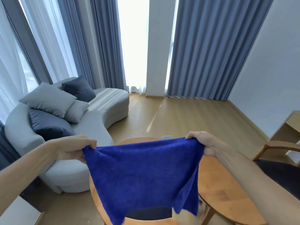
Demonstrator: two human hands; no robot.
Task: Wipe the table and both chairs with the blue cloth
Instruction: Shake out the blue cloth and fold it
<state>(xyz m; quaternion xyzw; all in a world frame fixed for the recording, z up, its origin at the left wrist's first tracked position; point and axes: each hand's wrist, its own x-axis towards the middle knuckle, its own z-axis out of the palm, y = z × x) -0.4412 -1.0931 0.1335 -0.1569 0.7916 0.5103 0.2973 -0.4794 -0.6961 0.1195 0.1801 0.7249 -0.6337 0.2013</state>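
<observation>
Blue cloth pinched at its top corners by left hand and right hand, stretched open above the table, likely for folding before wiping.

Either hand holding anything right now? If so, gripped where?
Both hold the blue cloth: left hand pinches its upper left corner, right hand its upper right corner, cloth spread between them, hanging down.

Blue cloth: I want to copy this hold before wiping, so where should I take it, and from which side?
Take the blue cloth at its two top corners, left hand and right hand pinching from the outer sides; it hangs spread flat between them.
</observation>
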